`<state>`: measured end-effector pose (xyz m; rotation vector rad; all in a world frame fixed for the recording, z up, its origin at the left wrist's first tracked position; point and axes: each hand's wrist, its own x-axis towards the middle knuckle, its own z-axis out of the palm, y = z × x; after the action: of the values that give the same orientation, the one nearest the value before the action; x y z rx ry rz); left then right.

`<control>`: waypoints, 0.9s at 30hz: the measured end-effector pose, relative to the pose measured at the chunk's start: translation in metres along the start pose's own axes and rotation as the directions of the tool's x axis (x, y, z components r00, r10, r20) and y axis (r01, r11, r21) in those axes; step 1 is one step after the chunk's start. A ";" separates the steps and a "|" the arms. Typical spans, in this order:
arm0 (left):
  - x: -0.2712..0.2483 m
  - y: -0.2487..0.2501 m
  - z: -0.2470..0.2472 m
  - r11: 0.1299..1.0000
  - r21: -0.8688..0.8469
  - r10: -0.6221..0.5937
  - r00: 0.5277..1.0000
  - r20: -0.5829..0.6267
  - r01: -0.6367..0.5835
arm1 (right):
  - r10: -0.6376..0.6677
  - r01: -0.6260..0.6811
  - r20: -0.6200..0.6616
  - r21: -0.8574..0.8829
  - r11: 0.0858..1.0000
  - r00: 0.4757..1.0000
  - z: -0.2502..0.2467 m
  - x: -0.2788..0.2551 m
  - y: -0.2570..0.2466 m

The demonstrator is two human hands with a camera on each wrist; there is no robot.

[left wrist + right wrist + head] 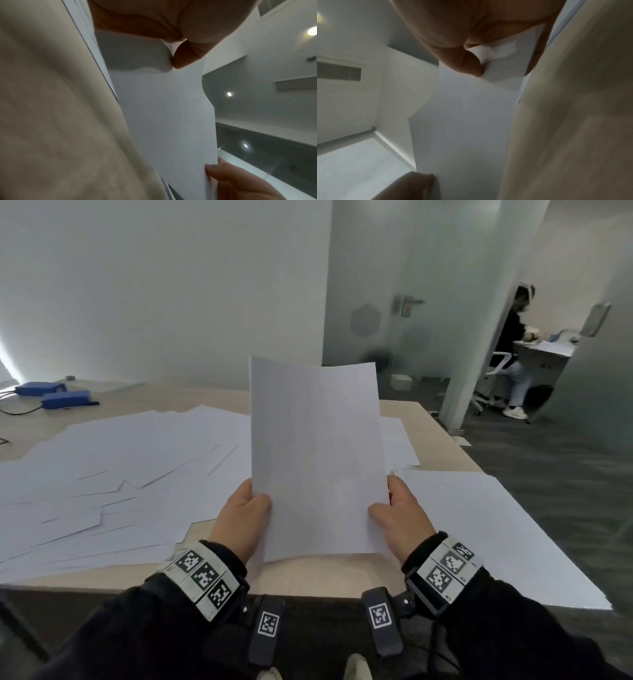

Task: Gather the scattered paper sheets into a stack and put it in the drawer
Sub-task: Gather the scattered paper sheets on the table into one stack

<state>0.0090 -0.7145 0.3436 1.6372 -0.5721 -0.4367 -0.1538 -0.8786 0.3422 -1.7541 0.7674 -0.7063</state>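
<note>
Gripping an upright paper stack [317, 460] by its sides, both hands, left [241, 517] and right [404, 517], stand over the sheet-strewn table [301, 577].

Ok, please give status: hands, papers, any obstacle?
Left hand and right hand both grip upright paper stack. Scattered sheets remain on table. Drawer not visible.

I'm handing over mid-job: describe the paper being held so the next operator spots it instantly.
Start at the light wooden table strewn with loose white sheets. Above its near edge, the left hand and right hand hold the paper by its lower side edges. It alone stands upright off the table, while every other sheet lies flat.
</note>
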 end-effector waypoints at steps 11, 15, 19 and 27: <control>-0.023 0.011 0.137 0.982 0.104 0.105 0.909 0.403 -0.159 | 0.040 -0.073 -0.429 -0.059 0.996 0.903 -0.146 -0.040 0.036; -0.030 0.015 0.184 0.962 0.183 0.093 0.873 0.479 -0.203 | 0.094 -0.163 -0.468 -0.111 0.980 0.879 -0.189 -0.050 0.059; -0.033 0.015 0.217 0.906 0.340 0.039 0.848 0.528 -0.253 | 0.152 -0.247 -0.474 -0.144 0.958 0.867 -0.216 -0.056 0.068; -0.032 0.015 0.216 0.822 0.483 -0.015 0.837 0.546 -0.301 | 0.213 -0.339 -0.507 -0.168 0.926 0.835 -0.232 -0.049 0.082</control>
<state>-0.1444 -0.8692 0.3261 2.0067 -1.3457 -0.6568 -0.3759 -0.9945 0.3235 -1.6493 1.4841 -0.8861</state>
